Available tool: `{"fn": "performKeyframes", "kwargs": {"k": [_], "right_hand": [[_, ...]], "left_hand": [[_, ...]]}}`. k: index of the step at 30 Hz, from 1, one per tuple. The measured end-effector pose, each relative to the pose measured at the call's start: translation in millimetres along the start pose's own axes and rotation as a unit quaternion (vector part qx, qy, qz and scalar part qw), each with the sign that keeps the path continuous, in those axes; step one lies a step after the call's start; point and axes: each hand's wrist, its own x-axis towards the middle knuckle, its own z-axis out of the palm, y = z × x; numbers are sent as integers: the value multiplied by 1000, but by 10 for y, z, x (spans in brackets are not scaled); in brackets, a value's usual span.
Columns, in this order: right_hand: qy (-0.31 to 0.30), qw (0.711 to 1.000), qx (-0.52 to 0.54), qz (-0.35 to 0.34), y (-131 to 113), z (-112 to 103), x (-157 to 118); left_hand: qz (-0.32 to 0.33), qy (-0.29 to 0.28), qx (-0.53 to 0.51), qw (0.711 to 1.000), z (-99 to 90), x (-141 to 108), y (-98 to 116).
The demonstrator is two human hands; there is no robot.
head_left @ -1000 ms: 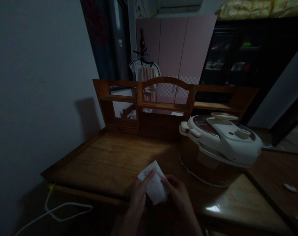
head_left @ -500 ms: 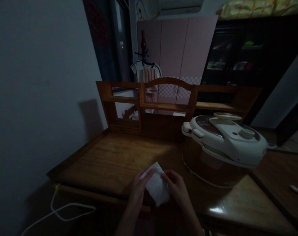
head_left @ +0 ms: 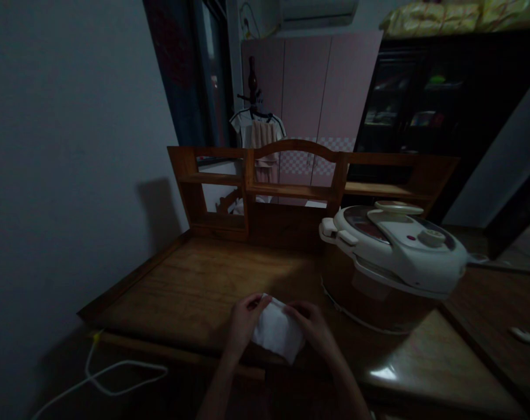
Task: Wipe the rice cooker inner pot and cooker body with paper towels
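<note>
A white, soft-looking sheet, perhaps tissue or cloth, (head_left: 277, 331) hangs between my two hands above the front edge of the wooden desk (head_left: 195, 291). My left hand (head_left: 246, 321) pinches its upper left corner between thumb and fingers. On the other side, my right hand (head_left: 311, 324) grips the upper right edge, thumb on top. The sheet's lower edge hangs loose. To the right of my hands stands a large white and brown electric cooker (head_left: 391, 262) with its lid closed.
A wooden shelf frame (head_left: 291, 189) runs along the desk's back. At lower left a white cable (head_left: 129, 363) hangs by the desk edge. A small white object (head_left: 522, 335) lies on the surface at far right. The wall (head_left: 94, 175) borders the left.
The white sheet has turned from a pointed, diamond-like position to one with its top edge stretched between my hands. My left hand has shifted its hold toward the corner. The view has moved slightly.
</note>
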Motion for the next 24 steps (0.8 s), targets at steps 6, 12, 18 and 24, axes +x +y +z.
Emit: {"fn": "performKeyframes", "kwargs": {"k": [6, 12, 18, 24], "right_hand": [[48, 999, -15, 15, 83, -88, 48], [43, 997, -59, 6, 171, -291, 69], [93, 962, -239, -99, 276, -362, 38], [129, 884, -412, -178, 382, -266, -86]], "left_hand": [[28, -1, -5, 1000, 78, -5, -83], [43, -16, 31, 998, 154, 46, -160], [84, 38, 152, 984, 49, 44, -171], [202, -33, 177, 963, 72, -175, -99]]}}
